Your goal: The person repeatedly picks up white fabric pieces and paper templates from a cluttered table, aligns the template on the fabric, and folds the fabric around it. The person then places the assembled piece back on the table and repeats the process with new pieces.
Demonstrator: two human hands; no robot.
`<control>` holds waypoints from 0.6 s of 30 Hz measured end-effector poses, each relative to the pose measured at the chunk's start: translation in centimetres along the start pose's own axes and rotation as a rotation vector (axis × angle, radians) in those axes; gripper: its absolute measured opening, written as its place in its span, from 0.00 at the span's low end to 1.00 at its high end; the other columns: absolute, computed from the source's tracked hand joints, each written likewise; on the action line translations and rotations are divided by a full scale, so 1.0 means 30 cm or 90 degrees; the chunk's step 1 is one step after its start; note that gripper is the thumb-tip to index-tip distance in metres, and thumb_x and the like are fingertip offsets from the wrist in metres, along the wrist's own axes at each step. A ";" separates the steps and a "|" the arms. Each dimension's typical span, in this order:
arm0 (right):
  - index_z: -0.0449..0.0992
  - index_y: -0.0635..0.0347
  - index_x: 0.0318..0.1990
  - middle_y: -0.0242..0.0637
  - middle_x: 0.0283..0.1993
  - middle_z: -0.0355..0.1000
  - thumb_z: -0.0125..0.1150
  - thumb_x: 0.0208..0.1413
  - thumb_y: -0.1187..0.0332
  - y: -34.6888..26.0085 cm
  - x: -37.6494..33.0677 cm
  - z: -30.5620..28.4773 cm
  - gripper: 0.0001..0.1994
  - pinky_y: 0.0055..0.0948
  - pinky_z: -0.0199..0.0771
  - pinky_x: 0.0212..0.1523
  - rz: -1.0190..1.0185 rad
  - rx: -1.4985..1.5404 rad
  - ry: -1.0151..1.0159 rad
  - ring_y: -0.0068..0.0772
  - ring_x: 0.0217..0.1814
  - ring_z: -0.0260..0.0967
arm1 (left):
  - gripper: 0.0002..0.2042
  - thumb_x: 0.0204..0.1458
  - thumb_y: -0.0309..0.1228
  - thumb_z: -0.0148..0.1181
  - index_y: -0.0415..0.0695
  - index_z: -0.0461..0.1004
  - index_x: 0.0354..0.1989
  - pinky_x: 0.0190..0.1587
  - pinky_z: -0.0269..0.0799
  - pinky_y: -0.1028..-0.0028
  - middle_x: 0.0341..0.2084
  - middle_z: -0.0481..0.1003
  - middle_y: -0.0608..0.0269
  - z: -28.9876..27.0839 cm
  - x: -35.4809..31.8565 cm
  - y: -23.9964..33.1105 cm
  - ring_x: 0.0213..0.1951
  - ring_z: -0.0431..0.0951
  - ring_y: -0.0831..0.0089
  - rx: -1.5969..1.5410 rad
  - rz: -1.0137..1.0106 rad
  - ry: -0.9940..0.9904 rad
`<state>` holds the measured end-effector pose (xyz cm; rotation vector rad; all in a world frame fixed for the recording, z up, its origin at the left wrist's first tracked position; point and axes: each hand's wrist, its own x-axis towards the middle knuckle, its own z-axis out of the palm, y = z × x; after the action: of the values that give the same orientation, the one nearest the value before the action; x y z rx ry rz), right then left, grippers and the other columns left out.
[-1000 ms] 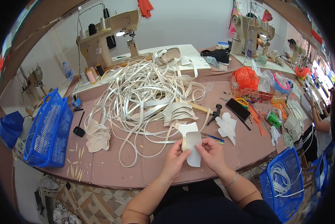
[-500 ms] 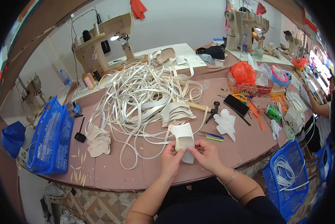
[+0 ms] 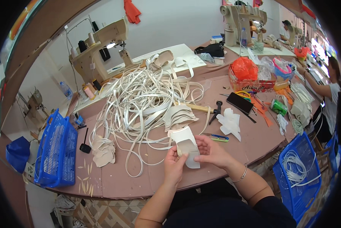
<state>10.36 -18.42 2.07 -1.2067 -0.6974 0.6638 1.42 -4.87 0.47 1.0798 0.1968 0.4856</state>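
From where I stand, the person's left hand (image 3: 174, 165) is at the near side of the table (image 3: 140, 188), thumb closed over the left edge of a white piece (image 3: 182, 136) with a greyish sheet (image 3: 192, 163) across its near end. The right hand (image 3: 216, 154) is half open, thumb at the sheet's right edge and fingers curved beside the piece; I can't tell whether it pinches anything. Both layers look light and thin, the sheet bendy as card, the white piece softer and curling at its far end. I'd expect the smooth faces to slide over each other and a hard squeeze to crease them, so the best hold seems a flat pinch at both side edges, thumbs on top, where the layers overlap. Whether they are joined I can't see. Just beyond, to the right, lie small snips (image 3: 218, 138); farther off, a stack of beige pieces (image 3: 180, 117) sits left of a hammer (image 3: 216, 112), and behind them spreads a loose heap of pale straps (image 3: 140, 98).
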 end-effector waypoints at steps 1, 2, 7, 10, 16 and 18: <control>0.57 0.65 0.55 0.36 0.43 0.67 0.67 0.41 0.71 0.007 0.003 0.013 0.32 0.21 0.67 0.45 0.015 0.023 0.014 0.23 0.45 0.65 | 0.15 0.46 0.19 0.56 0.37 0.64 0.44 0.46 0.66 0.78 0.39 0.70 0.59 0.001 -0.004 -0.003 0.41 0.71 0.77 0.001 -0.002 0.003; 0.58 0.66 0.55 0.36 0.44 0.67 0.67 0.42 0.72 0.011 0.009 0.027 0.32 0.22 0.68 0.46 0.031 0.047 0.028 0.23 0.45 0.65 | 0.16 0.45 0.19 0.57 0.37 0.64 0.44 0.46 0.66 0.78 0.38 0.71 0.59 0.002 -0.008 -0.006 0.40 0.71 0.77 0.001 -0.004 0.006; 0.61 0.67 0.51 0.36 0.43 0.68 0.65 0.43 0.76 0.062 0.020 0.040 0.26 0.22 0.68 0.46 0.048 0.108 0.078 0.22 0.43 0.66 | 0.16 0.45 0.18 0.57 0.36 0.64 0.43 0.45 0.67 0.79 0.38 0.70 0.59 0.011 -0.014 -0.009 0.40 0.71 0.77 0.028 -0.011 0.019; 0.63 0.66 0.47 0.36 0.42 0.68 0.64 0.43 0.77 0.076 0.018 0.047 0.22 0.22 0.69 0.45 0.034 0.130 0.090 0.21 0.42 0.66 | 0.16 0.44 0.17 0.57 0.36 0.64 0.43 0.44 0.67 0.79 0.37 0.70 0.59 0.003 -0.016 -0.021 0.39 0.71 0.78 0.043 -0.004 0.026; 0.64 0.64 0.43 0.33 0.37 0.69 0.62 0.44 0.78 0.077 0.020 0.065 0.18 0.20 0.70 0.40 0.009 0.088 0.129 0.18 0.38 0.67 | 0.15 0.45 0.17 0.55 0.36 0.63 0.43 0.41 0.69 0.80 0.36 0.69 0.60 -0.010 -0.009 -0.035 0.37 0.72 0.78 0.071 -0.001 0.039; 0.65 0.63 0.42 0.32 0.35 0.70 0.62 0.44 0.78 0.091 0.021 0.068 0.17 0.19 0.70 0.37 -0.009 0.039 0.143 0.17 0.35 0.67 | 0.15 0.45 0.17 0.55 0.35 0.63 0.43 0.40 0.69 0.80 0.36 0.70 0.60 -0.015 -0.003 -0.042 0.36 0.72 0.78 0.084 -0.002 0.047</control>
<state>8.92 -16.12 -0.07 -1.1970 -0.4942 0.5250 1.54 -5.04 -0.86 1.1905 0.2981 0.5162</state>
